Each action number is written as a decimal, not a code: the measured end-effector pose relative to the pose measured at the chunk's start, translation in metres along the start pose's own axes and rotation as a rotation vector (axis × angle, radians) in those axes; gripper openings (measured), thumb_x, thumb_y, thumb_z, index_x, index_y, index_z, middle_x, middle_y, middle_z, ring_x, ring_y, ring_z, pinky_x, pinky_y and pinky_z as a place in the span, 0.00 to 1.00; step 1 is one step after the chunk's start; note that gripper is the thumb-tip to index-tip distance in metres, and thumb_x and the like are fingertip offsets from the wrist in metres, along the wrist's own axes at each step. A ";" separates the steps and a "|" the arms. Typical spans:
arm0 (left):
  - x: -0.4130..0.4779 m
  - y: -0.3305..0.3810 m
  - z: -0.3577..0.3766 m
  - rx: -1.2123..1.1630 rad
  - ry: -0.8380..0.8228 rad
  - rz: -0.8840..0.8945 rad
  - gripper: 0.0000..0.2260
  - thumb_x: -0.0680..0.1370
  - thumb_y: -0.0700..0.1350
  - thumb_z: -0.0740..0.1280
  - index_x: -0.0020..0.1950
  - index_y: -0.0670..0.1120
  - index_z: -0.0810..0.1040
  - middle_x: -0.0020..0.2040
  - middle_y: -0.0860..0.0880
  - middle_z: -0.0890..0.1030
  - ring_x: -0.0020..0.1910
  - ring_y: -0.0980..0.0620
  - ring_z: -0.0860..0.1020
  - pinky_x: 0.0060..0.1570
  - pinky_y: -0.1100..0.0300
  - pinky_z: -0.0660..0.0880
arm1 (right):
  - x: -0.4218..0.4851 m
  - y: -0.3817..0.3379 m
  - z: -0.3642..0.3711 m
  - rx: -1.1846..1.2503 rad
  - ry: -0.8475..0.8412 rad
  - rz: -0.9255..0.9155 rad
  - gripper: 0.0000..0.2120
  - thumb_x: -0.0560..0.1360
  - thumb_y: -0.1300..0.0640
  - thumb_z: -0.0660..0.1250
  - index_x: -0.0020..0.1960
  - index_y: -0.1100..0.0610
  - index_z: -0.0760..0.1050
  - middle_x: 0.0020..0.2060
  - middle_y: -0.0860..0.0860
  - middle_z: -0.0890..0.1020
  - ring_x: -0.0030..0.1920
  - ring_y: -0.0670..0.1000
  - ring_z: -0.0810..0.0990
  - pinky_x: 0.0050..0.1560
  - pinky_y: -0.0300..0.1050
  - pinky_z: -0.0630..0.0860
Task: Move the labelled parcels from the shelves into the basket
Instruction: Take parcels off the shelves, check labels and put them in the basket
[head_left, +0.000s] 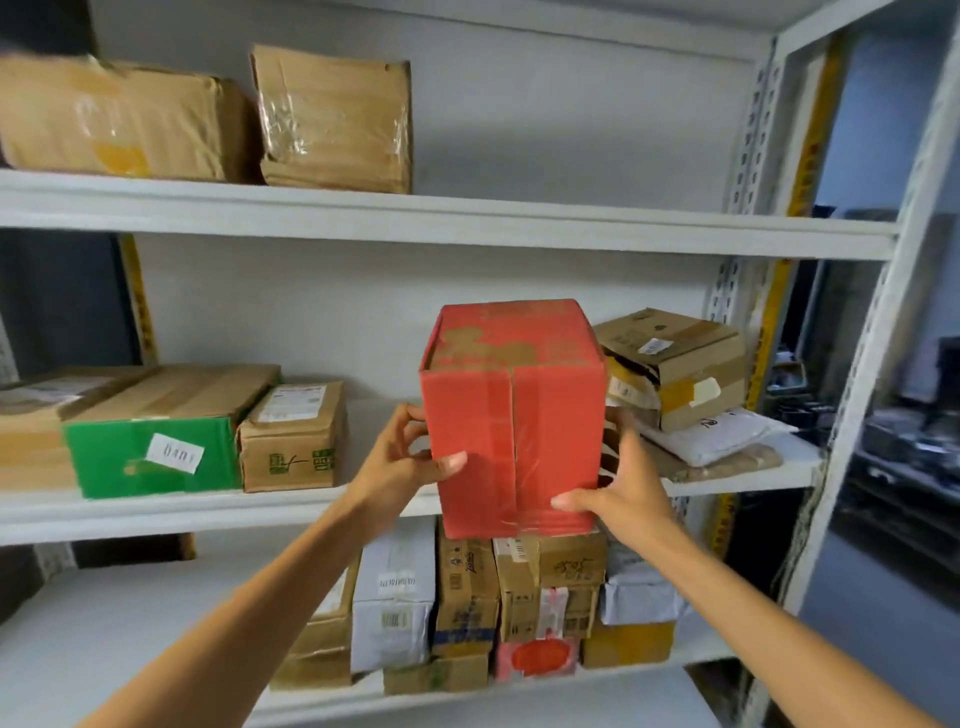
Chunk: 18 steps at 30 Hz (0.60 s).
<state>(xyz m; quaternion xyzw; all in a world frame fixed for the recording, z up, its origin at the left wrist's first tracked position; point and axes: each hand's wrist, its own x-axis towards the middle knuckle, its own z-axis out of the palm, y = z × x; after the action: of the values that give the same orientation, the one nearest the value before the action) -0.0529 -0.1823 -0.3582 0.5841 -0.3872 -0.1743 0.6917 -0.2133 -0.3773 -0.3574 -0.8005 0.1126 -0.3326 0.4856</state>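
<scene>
Holds red parcel (514, 415) upright w/ both grips, out in front of mid shelf (208, 514), bottom hanging below the shelf's front edge, taped seam facing cam. Clasps its left side w/ left grip (410, 457): thumb on front face, fingers curled round the side. Clasps lower right corner w/ right grip (618, 483): thumb on front, fingers round the right side (mostly hidden by the box).

On mid shelf, left of parcel: green carton (150, 457) w/ white sticker, small brown box (293, 436) touching its right side. Right of parcel: torn brown box (675, 364) tilted atop a white mailer (727, 431). On top shelf (467, 218): two brown taped cartons (337, 124) side by side at left. On bottom shelf, below parcel: packed cluster of small boxes (467, 597), brown & white, labels too small to read.
</scene>
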 end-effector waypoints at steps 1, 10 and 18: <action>-0.003 -0.003 -0.001 -0.012 -0.010 0.021 0.32 0.63 0.40 0.78 0.63 0.43 0.67 0.62 0.42 0.77 0.59 0.43 0.79 0.51 0.50 0.79 | -0.004 -0.003 0.002 -0.006 0.042 -0.038 0.41 0.61 0.69 0.80 0.61 0.42 0.62 0.54 0.36 0.74 0.54 0.36 0.75 0.43 0.29 0.75; -0.016 0.043 0.016 0.390 -0.052 0.230 0.46 0.59 0.65 0.76 0.73 0.70 0.56 0.72 0.62 0.55 0.73 0.59 0.55 0.69 0.55 0.58 | 0.007 -0.020 -0.020 0.488 0.067 0.083 0.16 0.77 0.62 0.66 0.64 0.53 0.75 0.55 0.49 0.83 0.54 0.48 0.82 0.54 0.48 0.79; -0.008 0.046 0.031 0.847 -0.115 0.418 0.61 0.55 0.62 0.79 0.76 0.64 0.42 0.77 0.61 0.43 0.77 0.52 0.41 0.72 0.46 0.46 | 0.010 -0.016 -0.040 0.694 0.030 0.221 0.21 0.69 0.54 0.75 0.59 0.57 0.77 0.58 0.58 0.82 0.55 0.56 0.82 0.47 0.48 0.81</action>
<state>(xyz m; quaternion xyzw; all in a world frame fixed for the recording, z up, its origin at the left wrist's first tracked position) -0.0909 -0.1855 -0.3168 0.7136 -0.5710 0.1098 0.3906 -0.2333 -0.4024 -0.3278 -0.5660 0.0859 -0.3084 0.7597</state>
